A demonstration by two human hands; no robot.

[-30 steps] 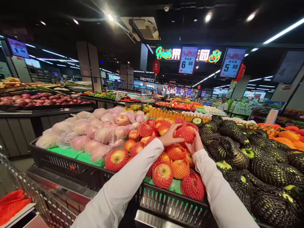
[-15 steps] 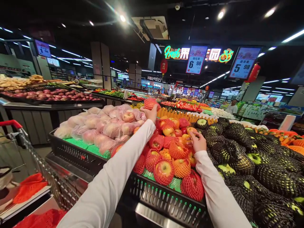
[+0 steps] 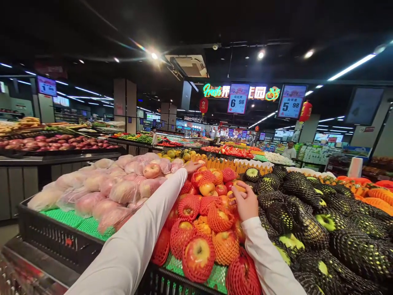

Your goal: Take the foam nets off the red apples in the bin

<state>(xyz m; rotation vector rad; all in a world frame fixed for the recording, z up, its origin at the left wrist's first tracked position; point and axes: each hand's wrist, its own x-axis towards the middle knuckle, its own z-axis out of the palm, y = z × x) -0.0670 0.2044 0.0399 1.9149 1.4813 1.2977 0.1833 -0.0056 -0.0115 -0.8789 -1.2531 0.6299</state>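
Observation:
In the head view, my left hand point(image 3: 193, 167) reaches to the back left of the apple pile, fingers stretched out low over red netted apples. Its fingertips are partly hidden, and no apple shows raised in it. My right hand point(image 3: 248, 201) is at the right edge of the pile, thumb and fingers apart and slightly bent, close against a red-yellow apple point(image 3: 242, 184). Whether it touches that apple I cannot tell. Between my arms, apples in red and orange foam nets point(image 3: 199, 253) lie on green matting in a black crate point(image 3: 178, 282).
On the left, bagged pink fruit point(image 3: 106, 186) fills another crate. Green fruit in black nets point(image 3: 307, 217) is heaped on the right. An orange picket edging point(image 3: 225, 164) runs behind the apples. Red onions point(image 3: 52, 142) lie farther left; a person point(image 3: 289, 151) is in the background.
My left hand has come down from above the pile, where it held a red-netted apple; that apple no longer shows raised. My right hand stays by the same apples. The view has shifted closer.

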